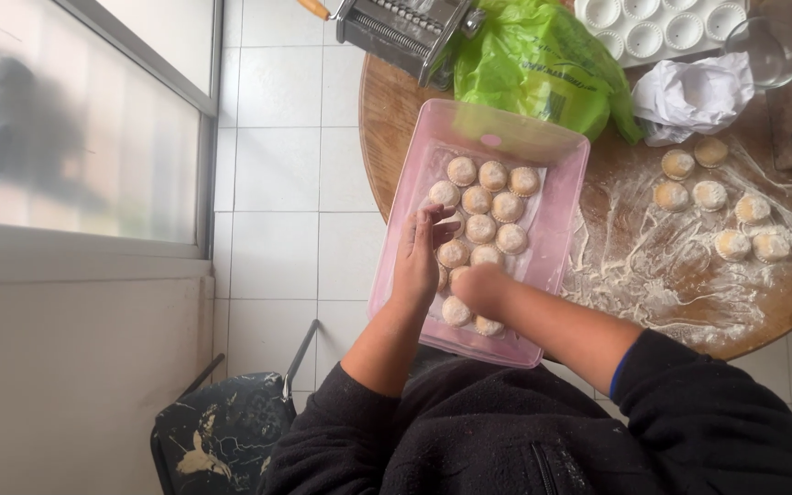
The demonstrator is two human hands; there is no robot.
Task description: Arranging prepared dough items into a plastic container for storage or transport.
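Left hand: the left hand [420, 258] lay flat inside the pink plastic container [556, 215], fingers straight and together, open, gripping nothing; its fingertips touched or nearly touched a dough round in the middle rows.
Right hand: the right hand [477, 287] was curled low in the container among the nearest rounds; whether it held one could not be told from the head view.
Dough rounds in container: the floured dough rounds [481, 199] sat in close rows on a pale liner, filling most of the container.
Container: it rested on the edge of the round wooden table [387, 119], partly overhanging toward the person.
Loose rounds: more rounds [719, 218] lay on the floured tabletop to the right, well apart from both hands.
Behind: a green plastic bag [543, 69], a metal pasta machine [396, 27] and a white mould tray [662, 27].
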